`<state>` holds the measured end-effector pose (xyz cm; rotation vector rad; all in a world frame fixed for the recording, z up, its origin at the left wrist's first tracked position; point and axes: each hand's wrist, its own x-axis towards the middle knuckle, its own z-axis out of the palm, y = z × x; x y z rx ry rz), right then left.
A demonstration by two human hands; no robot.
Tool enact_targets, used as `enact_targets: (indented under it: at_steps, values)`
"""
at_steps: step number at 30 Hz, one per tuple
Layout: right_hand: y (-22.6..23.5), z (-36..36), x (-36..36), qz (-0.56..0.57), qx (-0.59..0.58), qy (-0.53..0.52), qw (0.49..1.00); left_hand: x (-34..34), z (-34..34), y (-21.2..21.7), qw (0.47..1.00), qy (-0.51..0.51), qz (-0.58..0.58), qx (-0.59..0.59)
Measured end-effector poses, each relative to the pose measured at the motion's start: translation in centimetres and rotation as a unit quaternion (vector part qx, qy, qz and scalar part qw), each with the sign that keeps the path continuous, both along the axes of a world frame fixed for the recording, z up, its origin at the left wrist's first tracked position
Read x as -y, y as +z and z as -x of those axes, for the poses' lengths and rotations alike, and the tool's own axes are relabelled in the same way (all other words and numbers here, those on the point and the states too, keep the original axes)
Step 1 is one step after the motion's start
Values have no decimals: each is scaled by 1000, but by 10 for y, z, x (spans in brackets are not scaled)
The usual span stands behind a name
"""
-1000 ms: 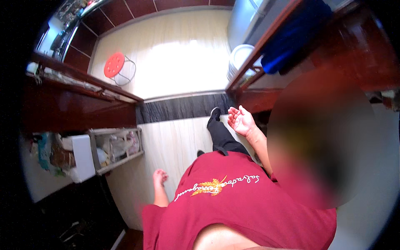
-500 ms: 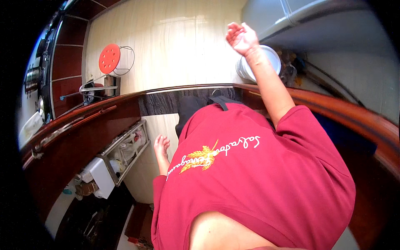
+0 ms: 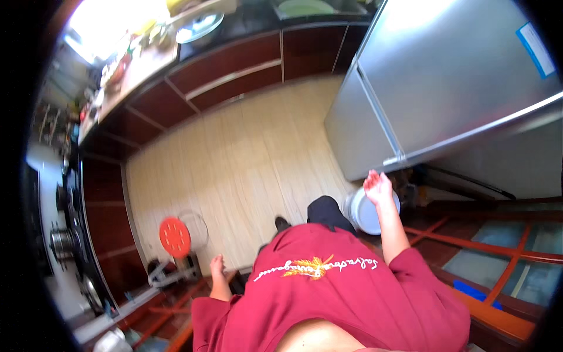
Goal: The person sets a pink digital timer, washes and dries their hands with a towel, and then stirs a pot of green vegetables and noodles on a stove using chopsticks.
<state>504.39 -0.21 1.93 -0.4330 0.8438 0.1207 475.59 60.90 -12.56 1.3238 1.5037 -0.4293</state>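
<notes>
My right hand (image 3: 378,188) is held out ahead, palm turned up, with its fingers loosely bent and apart and nothing in them. It is above and beside a stack of white lidded buckets (image 3: 369,214), close to the lower edge of the grey fridge (image 3: 446,76); I see no grip on either. My left hand (image 3: 217,265) hangs low at my left side, small in the picture, with its fingers loosely apart and nothing visible in it. Nearest to it is a stool with a round red seat (image 3: 175,236).
Dark red cabinets (image 3: 234,76) run along the far and left sides under a black counter. Pots (image 3: 61,243) stand at the left. Framed glass doors (image 3: 487,246) flank me on the right. Wooden-look floor (image 3: 252,158) lies ahead.
I have moved forward through the doorway into the kitchen, and the view has tilted up. The fridge, far counter and cabinets have come into sight. Both hands still hold nothing visible.
</notes>
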Motion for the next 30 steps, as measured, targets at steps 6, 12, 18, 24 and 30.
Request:
enact_targets:
  at_steps: [6,12,18,24,30]
  values:
    - [3,-122,-31,17,-64,-23,998,-27,-372,127,970,-108,-46,211]
    - [14,-330,-73,51,67,59,995,83,-575,149,881,-172,0,441]
    - [103,-531,-145,149,137,155,967,155,-670,194,866,-147,83,471]
    - [94,-667,-157,-7,149,121,981,167,-821,219,861,-100,117,485]
    - [66,-782,-133,22,109,50,993,192,-1027,216,800,-107,282,519]
